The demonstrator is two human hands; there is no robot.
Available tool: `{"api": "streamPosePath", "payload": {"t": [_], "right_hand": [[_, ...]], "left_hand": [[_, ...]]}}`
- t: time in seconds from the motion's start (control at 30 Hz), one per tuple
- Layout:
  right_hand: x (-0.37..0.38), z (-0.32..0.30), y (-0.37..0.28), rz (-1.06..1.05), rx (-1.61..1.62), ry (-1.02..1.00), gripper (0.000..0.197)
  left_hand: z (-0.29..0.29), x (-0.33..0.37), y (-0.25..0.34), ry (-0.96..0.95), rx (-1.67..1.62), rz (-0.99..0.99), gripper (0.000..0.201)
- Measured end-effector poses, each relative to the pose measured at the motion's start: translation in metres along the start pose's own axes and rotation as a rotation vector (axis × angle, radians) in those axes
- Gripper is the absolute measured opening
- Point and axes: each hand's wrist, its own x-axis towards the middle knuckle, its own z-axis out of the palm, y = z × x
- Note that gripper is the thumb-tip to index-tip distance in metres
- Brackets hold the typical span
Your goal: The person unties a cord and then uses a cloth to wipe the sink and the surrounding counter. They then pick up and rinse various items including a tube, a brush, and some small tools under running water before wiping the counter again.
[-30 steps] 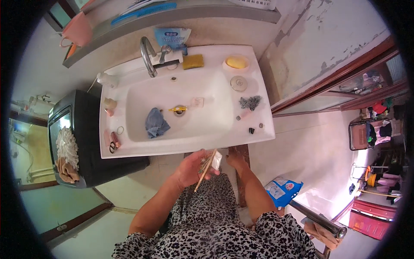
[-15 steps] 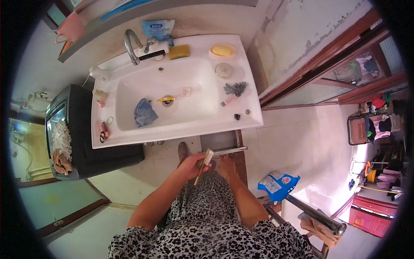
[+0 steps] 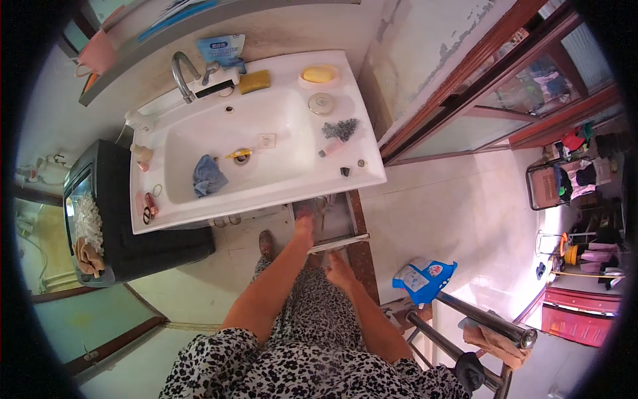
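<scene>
An open drawer juts out below the white sink's front edge. My left hand reaches into its left side; the fingers are blurred, and I cannot make out whether anything is in them. At the drawer's pale front panel, my right hand is closed, its bent fingers against the panel. Small items inside the drawer are too unclear to name.
The sink holds a blue cloth and a yellow-handled tool. A sponge and soap lie on its rim. A black washing machine stands left; a blue packet and metal rails are at right.
My left hand has moved forward from above my lap into the drawer; the flat pale-and-brown object it held is no longer visible. My right hand has shifted slightly back and left. The view has turned.
</scene>
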Motion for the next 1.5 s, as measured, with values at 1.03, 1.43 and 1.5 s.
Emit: {"api": "streamPosePath", "payload": {"t": [1.03, 1.43, 1.5], "right_hand": [[0.003, 0.027, -0.343, -0.425, 0.031, -0.396, 0.022], [0.077, 0.062, -0.443, -0.469, 0.327, -0.190, 0.015], [0.081, 0.066, -0.455, -0.421, 0.379, -0.182, 0.017]], "left_hand": [[-0.361, -0.126, 0.223, 0.818, 0.842, 0.876, 0.033], [-0.401, -0.113, 0.240, 0.678, 0.668, 0.810, 0.018], [-0.417, -0.118, 0.240, 0.405, 0.254, 0.660, 0.019]]}}
